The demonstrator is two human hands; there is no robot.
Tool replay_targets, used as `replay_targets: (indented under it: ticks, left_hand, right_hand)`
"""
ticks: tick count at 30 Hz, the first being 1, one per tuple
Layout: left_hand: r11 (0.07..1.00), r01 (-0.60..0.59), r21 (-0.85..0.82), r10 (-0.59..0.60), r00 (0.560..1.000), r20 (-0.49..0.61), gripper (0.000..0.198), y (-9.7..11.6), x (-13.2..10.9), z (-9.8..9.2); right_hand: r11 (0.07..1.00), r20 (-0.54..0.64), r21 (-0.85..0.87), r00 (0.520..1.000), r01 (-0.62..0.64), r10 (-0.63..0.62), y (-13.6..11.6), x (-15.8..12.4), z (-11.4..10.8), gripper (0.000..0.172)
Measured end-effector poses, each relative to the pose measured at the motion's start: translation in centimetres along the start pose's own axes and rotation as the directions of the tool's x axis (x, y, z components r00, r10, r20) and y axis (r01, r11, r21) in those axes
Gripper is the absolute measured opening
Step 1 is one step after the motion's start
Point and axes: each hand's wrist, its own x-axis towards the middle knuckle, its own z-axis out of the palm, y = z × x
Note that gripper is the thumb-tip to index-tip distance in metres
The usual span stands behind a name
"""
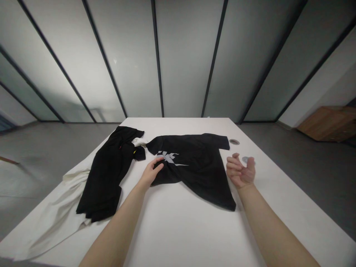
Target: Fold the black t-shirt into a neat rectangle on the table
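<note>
A black T-shirt [203, 163] with a pale grey angular print lies spread on the white table [172, 230], its lower edge uneven and slightly rumpled. My left hand [152, 171] rests on its left part beside the print, with thumb and fingers apart. Just off the shirt's right edge, my right hand [241, 172] is raised with the palm turned up. Its fingers are loosely curled, the thumb stands away from them, and nothing is in it. Behind that hand a roll of tape [245, 159] is partly covered.
Several dark garments [108, 174] are heaped on the left, over a crumpled white cloth [63, 211] reaching the table's left edge. Another ring-shaped roll [234, 141] lies at the right. Frosted glass panels [183, 59] stand beyond the table; a brown wooden object [328, 122] is on the far right.
</note>
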Motion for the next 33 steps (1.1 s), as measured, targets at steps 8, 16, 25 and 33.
replay_targets:
  ticks: [8,16,25,33]
  left_hand:
    - [0.914,0.288,-0.287,-0.252,0.955,0.157,0.038,1.3,-0.8,-1.0]
    - [0.854,0.466,-0.231,-0.455,0.885,0.103,0.051,1.6,-0.1,-4.0]
    - [0.881,0.450,-0.145,-0.453,0.892,0.013,0.068,1.9,-0.1,-3.8]
    - [0.976,0.194,-0.093,-0.209,0.960,-0.188,0.064,0.1,1.1,-3.1]
  right_hand:
    - [0.812,-0.036,-0.438,0.911,-0.384,0.411,1.8,0.1,2.9,0.089]
    - [0.602,-0.258,-0.647,0.877,-0.468,0.405,4.1,0.5,3.6,0.041]
    - [-0.097,-0.014,-0.995,0.997,-0.006,0.077,3.9,1.2,1.8,0.042]
    - [-0.638,-0.077,-0.764,0.996,-0.090,-0.048,4.0,1.1,2.0,0.046]
